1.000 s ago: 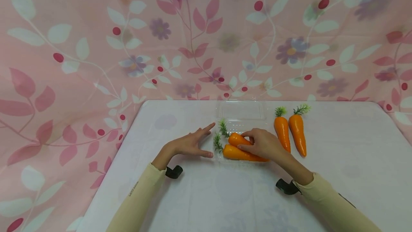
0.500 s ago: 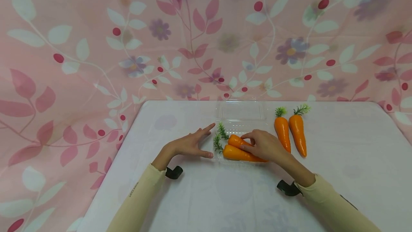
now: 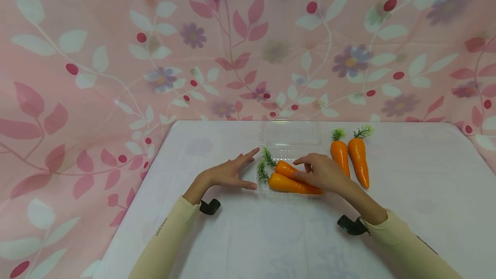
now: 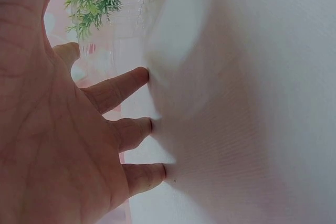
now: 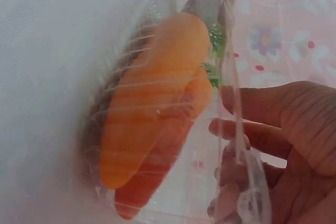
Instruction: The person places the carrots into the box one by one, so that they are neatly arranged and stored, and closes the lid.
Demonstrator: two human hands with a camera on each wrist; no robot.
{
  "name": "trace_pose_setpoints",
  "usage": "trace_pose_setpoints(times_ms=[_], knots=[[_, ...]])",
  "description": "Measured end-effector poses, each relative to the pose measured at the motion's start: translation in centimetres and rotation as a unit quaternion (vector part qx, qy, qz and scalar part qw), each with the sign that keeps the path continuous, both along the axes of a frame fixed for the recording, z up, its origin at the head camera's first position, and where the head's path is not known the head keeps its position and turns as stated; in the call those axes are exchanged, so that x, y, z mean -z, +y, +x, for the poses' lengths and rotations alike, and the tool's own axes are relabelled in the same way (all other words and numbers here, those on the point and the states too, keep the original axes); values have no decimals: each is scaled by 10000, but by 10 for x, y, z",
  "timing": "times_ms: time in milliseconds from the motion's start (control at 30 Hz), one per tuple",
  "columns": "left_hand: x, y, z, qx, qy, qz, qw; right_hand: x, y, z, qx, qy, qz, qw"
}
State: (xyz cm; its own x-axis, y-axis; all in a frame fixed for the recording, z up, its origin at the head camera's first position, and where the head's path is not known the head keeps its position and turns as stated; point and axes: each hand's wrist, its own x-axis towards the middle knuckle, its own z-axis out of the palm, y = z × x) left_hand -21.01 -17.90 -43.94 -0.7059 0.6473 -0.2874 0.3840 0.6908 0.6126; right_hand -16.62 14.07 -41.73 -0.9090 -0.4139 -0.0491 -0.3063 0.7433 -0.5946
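Note:
Two orange carrots with green tops lie side by side in a clear plastic clamshell box (image 5: 231, 30), the front carrot (image 3: 288, 184) nearer me and the rear carrot (image 3: 283, 167) behind it. My right hand (image 3: 324, 173) hovers over their narrow ends, thumb and forefinger spread apart. In the right wrist view the fingers (image 5: 268, 137) are loosely bent above the box rim and pinch nothing. My left hand (image 3: 227, 173) stays beside the box's left end with fingers spread. Its fingertips (image 4: 137, 76) rest on the white tabletop in the left wrist view.
Two more carrots, a left one (image 3: 339, 156) and a right one (image 3: 358, 160), lie on the white table (image 3: 418, 162) right of the box. The box's clear lid (image 3: 290, 133) lies folded back toward the floral pink backdrop (image 3: 248, 55).
My right forefinger and thumb have let go of the rear carrot, and the hand has drawn slightly right. That carrot's leafy top shifted a little lower earlier. The left hand has stayed still.

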Motion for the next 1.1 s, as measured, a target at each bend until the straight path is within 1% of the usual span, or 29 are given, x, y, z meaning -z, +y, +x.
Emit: trace_pose_setpoints(times_ms=[167, 367, 533, 767, 833, 967, 1033, 1100], knots=[[2, 0, -1, -3, 12, -14, 10000, -7, 9, -1, 167, -34, -223, 9996], [2, 0, -1, 2, -9, 21, 10000, -13, 20, -2, 347, 76, -203, 9992], [2, -1, -1, -8, -12, 21, 10000, -16, 27, -3, 353, 289, -194, 9988], [2, -1, -1, -32, -66, 18, 10000, -14, 37, -4, 350, 614, -408, 9967], [3, -1, -1, -31, -65, 20, 10000, -14, 41, -4, 413, 589, -442, 9964], [3, -1, -1, -14, -41, 29, 10000, -17, 50, -2, 639, 357, -472, 9962], [4, -1, -1, -4, -15, 35, 10000, -17, 55, -2, 721, 354, -466, 9957], [4, -1, 0, 0, -1, 36, 10000, -15, 60, -2, 744, 443, -489, 9950]])
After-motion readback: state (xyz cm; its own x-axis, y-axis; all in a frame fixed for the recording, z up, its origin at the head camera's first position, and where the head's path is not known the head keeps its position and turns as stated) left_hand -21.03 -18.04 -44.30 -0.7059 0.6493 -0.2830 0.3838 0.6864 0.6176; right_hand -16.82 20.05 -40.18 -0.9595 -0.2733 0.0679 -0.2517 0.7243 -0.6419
